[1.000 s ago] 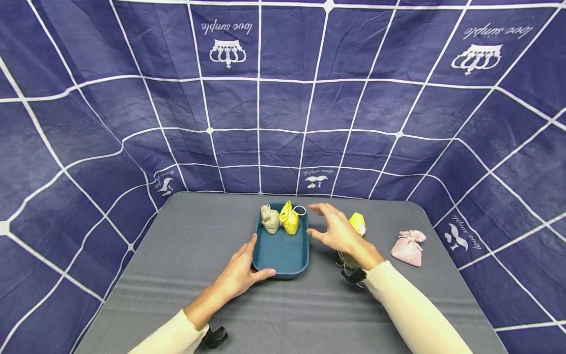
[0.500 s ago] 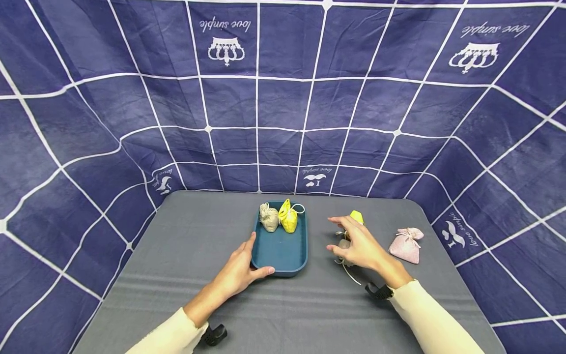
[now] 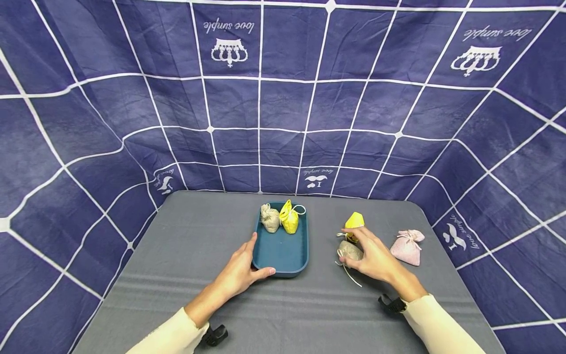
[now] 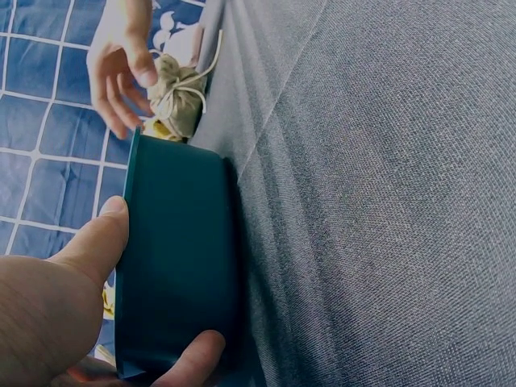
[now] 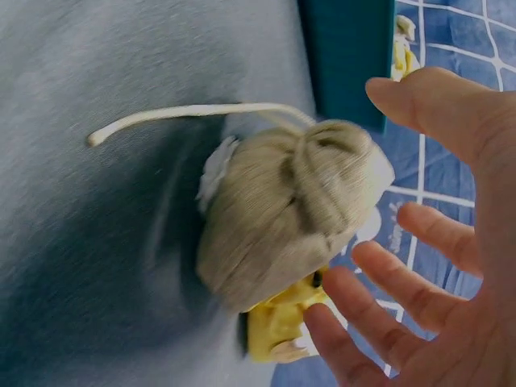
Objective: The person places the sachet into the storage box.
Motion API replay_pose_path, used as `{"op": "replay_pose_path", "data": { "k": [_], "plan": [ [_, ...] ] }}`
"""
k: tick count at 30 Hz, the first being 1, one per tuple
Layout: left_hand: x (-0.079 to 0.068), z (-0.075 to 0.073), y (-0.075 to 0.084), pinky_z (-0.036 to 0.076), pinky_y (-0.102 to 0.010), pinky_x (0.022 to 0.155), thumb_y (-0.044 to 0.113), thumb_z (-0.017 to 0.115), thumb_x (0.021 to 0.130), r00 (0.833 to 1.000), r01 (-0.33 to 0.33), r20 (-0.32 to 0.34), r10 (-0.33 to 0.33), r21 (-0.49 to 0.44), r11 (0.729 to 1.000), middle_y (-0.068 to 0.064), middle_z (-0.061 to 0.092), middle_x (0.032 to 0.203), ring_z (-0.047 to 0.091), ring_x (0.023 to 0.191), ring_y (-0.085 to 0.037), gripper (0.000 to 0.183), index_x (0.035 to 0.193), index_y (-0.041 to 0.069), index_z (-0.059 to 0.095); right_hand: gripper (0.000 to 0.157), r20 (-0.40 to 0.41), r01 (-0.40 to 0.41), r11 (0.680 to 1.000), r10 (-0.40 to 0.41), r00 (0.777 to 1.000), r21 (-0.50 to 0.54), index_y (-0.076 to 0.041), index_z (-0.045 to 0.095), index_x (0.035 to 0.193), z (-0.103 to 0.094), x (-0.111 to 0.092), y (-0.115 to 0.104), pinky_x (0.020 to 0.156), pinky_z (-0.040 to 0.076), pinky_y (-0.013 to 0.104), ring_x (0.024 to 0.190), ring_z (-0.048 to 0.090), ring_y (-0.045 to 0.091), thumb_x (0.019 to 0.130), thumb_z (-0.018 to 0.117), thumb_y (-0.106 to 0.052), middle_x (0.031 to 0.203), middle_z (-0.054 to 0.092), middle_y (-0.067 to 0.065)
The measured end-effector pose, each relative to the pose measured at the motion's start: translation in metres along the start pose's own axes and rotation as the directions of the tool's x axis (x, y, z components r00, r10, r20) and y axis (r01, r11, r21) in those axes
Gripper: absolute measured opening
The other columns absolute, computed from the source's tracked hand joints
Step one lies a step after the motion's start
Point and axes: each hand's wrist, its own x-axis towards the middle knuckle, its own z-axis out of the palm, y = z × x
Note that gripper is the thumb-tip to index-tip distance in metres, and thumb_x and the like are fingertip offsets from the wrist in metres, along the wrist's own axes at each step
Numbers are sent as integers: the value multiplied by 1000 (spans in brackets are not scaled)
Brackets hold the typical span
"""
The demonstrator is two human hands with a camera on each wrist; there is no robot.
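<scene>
In the head view my left hand [image 3: 236, 273] rests at the near left corner of a blue-green tray [image 3: 283, 270], thumb on its near rim and fingers along its left side. The left wrist view shows the thumb [image 4: 113, 210] straight against the rim. Inside the tray, at the far end, sit a beige drawstring pouch [image 3: 270, 219] and a yellow one [image 3: 290, 220]. My right hand [image 3: 376, 258] hovers at another beige pouch [image 5: 282, 210] on the table, fingers spread and apart from it in the right wrist view.
A second yellow pouch [image 3: 354, 223] lies just beyond the right hand's beige pouch. Farther right is a pink pouch [image 3: 407, 247]. The grey tabletop [image 3: 212, 221] is bordered by a blue checked cloth [image 3: 283, 108] at the back and sides.
My right hand has moved away from the tray, rightward and nearer to me, to the beige pouch on the table. The left hand stays at the tray.
</scene>
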Motion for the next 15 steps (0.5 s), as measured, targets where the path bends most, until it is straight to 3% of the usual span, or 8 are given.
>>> {"op": "replay_pose_path", "data": {
  "k": [7,15],
  "plan": [
    [0,1,0,52,-69,128,41,103,91,1000,-6,-12,6,4,1000,-42,53,170,60,155,-58,122,178,-9,34,78,65,44,999,-45,997,21,-16,72,154,1,-8,13,107,63,60,130,77,36,84,103,-29,145,77,11],
    [-1,2,1,52,-69,128,41,103,91,1000,0,-10,0,8,1000,-42,52,171,60,156,-58,122,179,-8,34,79,160,122,992,-123,979,16,-13,74,152,-1,-11,22,110,62,60,133,76,35,82,106,-28,153,77,6]
  ]
}}
